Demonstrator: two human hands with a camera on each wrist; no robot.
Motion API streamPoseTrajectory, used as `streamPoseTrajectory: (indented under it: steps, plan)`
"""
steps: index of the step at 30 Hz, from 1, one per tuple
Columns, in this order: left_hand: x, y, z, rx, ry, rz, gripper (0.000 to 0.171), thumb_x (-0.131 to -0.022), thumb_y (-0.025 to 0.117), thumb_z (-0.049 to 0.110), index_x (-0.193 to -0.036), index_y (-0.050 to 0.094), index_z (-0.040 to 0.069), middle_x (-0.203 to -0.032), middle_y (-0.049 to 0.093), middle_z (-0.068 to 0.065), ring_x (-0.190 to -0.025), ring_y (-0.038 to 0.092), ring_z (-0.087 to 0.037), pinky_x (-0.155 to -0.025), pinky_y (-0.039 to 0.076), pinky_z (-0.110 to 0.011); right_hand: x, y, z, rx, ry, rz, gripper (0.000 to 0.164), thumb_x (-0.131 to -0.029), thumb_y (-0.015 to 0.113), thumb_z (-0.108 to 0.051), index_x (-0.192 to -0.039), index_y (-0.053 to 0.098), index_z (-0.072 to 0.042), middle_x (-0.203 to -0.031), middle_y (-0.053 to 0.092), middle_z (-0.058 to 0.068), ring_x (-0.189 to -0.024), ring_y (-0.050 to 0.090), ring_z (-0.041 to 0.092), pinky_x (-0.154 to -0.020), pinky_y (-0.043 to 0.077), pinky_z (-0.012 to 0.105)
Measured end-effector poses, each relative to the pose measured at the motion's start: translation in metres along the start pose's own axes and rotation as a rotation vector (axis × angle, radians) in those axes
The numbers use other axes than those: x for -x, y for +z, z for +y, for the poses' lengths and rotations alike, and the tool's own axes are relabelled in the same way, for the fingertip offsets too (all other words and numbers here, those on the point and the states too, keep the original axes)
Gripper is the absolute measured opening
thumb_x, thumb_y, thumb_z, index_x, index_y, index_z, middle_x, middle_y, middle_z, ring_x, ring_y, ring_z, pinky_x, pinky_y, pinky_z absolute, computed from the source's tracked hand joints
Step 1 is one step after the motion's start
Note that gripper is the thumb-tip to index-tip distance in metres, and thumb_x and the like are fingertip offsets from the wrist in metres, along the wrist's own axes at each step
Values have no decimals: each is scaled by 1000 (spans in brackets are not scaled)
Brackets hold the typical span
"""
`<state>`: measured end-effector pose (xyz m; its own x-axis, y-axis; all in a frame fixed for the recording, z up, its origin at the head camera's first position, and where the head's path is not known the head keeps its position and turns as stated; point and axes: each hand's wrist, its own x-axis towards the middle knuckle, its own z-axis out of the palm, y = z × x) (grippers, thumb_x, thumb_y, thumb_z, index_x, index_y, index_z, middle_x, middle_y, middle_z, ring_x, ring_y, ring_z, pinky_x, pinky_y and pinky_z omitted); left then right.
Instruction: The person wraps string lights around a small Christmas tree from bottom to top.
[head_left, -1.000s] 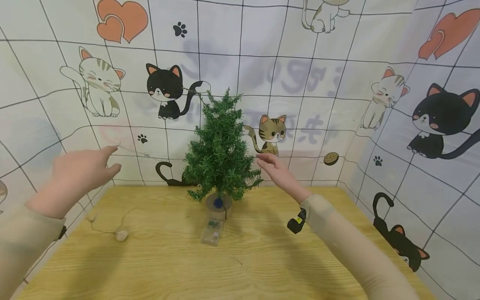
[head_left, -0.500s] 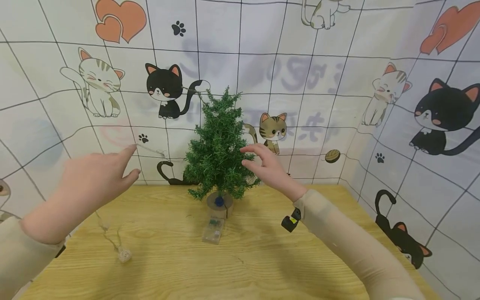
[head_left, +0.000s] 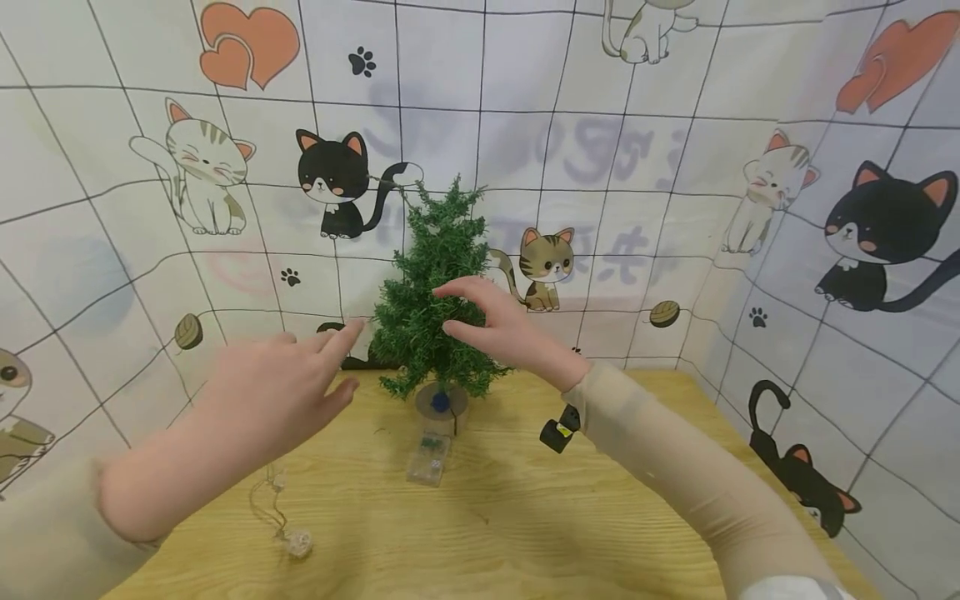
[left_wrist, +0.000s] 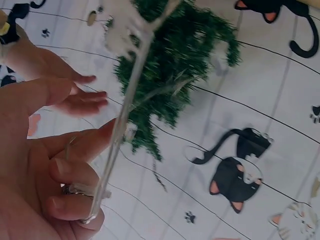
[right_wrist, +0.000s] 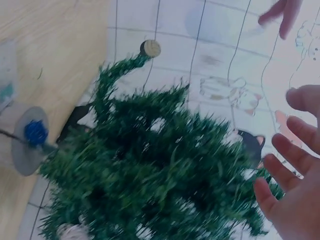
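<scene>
A small artificial Christmas tree [head_left: 442,242] stands upright near the back of the table. My left hand [head_left: 273,392] is left of it, index finger pointing at its side. In the left wrist view, the curled lower fingers hold a thin, clear string-light cord [left_wrist: 131,95]. A pale woven ball [head_left: 298,543] hangs on the cord below that hand. My right hand [head_left: 506,325] is in front of the tree's right half, its fingers loosely bent and holding nothing, overlapping the branches in the head view. Another whitish ball [right_wrist: 74,232] shows among the branches in the right wrist view.
The tree's round base [head_left: 422,404] has a blue knob [head_left: 440,402]. In front of it lies a flat clear box [head_left: 428,458] on the wooden table [head_left: 525,517]. Behind and at both sides hangs a cat-patterned cloth [head_left: 630,83].
My left hand has moved right towards the tree, carrying the string-light cord and its hanging ball along. My right hand has moved left, from the tree's right edge to in front of it.
</scene>
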<state>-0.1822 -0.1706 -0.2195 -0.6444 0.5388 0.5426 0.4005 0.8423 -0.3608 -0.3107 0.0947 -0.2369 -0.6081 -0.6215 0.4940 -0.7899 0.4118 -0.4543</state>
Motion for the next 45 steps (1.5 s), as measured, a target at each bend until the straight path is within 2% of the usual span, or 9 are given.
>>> streamPoseTrajectory:
  steps: [6,11,14,19,24,28,33,38,45]
  plan:
    - [-5,5,21,-8,74,24,44,-80,75,31,-117,66,9,-66,49,5,-37,26,-9,-33,22,-25,-10,10,-20,29,-72,-149,49,-95,64,-20,-141,49,-12,-139,50,1,-120,49,24,-92,43,42]
    - [-11,6,19,33,94,68,16,-81,71,18,-93,64,10,-68,46,3,-40,29,-11,-32,24,-26,-15,29,-35,76,-102,-332,58,-94,65,-21,-146,42,-12,-146,44,3,-131,42,18,-104,36,31]
    - [-16,0,15,80,93,110,9,-80,66,9,-88,63,9,-68,47,3,-42,31,-13,-33,25,-26,-17,39,-40,55,-61,-380,62,-94,66,-24,-148,38,-14,-140,47,4,-122,48,18,-93,41,27]
    - [-22,-13,13,110,88,164,5,-82,65,7,-82,61,11,-62,38,6,-45,30,-12,-36,22,-25,-28,49,-44,4,-17,-353,50,-94,65,-24,-140,46,-14,-111,52,4,-88,49,20,-69,39,29]
    - [-27,-18,17,122,97,225,7,-83,66,12,-84,59,12,-60,34,8,-46,27,-12,-37,19,-25,-40,48,-44,1,-10,-264,25,-97,59,-13,-122,62,-12,-110,55,1,-83,51,16,-69,41,27]
    - [-30,-17,13,133,92,243,18,-81,61,7,-99,62,11,-60,33,6,-46,25,-12,-38,19,-25,-48,40,-46,-36,25,-181,22,-98,58,-16,-119,65,-14,-98,60,2,-73,51,17,-68,40,27]
    - [-33,-10,-3,173,29,203,47,-82,65,4,-128,60,8,-69,46,-2,-44,26,-13,-39,22,-27,-54,28,-46,-155,63,-80,17,-99,57,-20,-111,64,-11,-96,66,5,-71,61,14,-67,48,26]
    - [-36,2,-24,188,-47,131,46,-83,64,0,-128,58,6,-80,51,-9,-42,27,-14,-36,24,-27,-58,20,-42,-218,49,4,9,-99,56,-15,-100,62,-8,-92,68,9,-81,64,13,-75,50,26]
    - [-37,10,-58,259,-213,-191,32,-94,49,9,-122,63,7,-94,69,-12,-53,49,-19,-44,37,-34,-58,12,-37,-123,48,40,9,-99,57,-17,-100,62,-10,-92,68,9,-83,64,20,-75,46,27]
